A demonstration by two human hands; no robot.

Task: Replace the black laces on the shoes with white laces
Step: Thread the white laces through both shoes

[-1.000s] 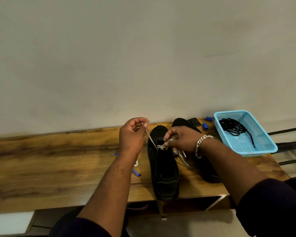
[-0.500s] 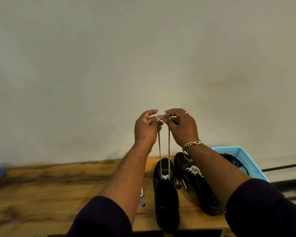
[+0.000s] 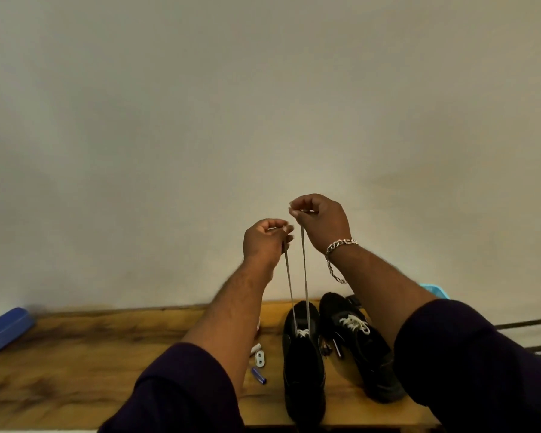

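Hands raised above the desk [image 3: 75, 364]: left hand [image 3: 264, 242] and right hand [image 3: 320, 223] each pinch one end of the white lace [image 3: 305, 276], pulled taut. Below them, the lace runs down into the near black shoe [image 3: 303, 367]; beside it stands the second shoe [image 3: 359, 345].

Dim, warm light; soft focus, slight blur, wide-angle bending at edges.
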